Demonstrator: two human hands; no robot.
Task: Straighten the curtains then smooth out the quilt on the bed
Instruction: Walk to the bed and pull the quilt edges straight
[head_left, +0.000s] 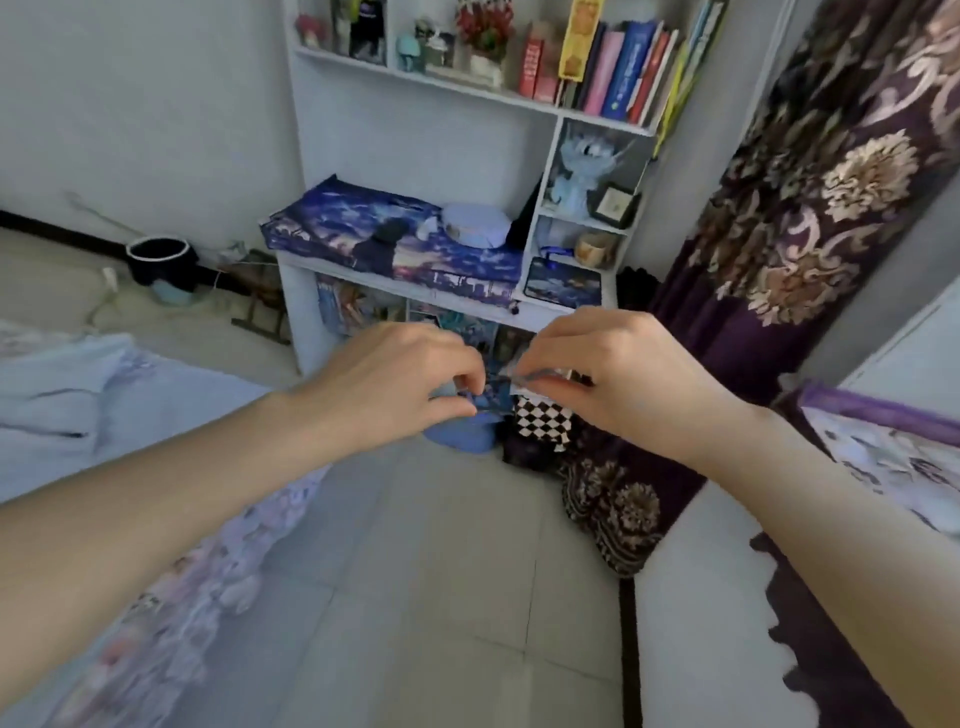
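Right of both hands hangs the curtain (810, 218), nearest the right hand (618, 379), which pinches something small together with the left hand (400, 384).

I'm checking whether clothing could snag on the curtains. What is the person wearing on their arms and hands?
Nothing shows on either arm: both forearms are bare up to the frame edge, no sleeves in view. The left hand and right hand have no gloves, and no rings, watch or bracelets are visible.

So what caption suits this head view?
Both hands, left and right, pinch something small before a white bookshelf, patterned purple curtain at right.
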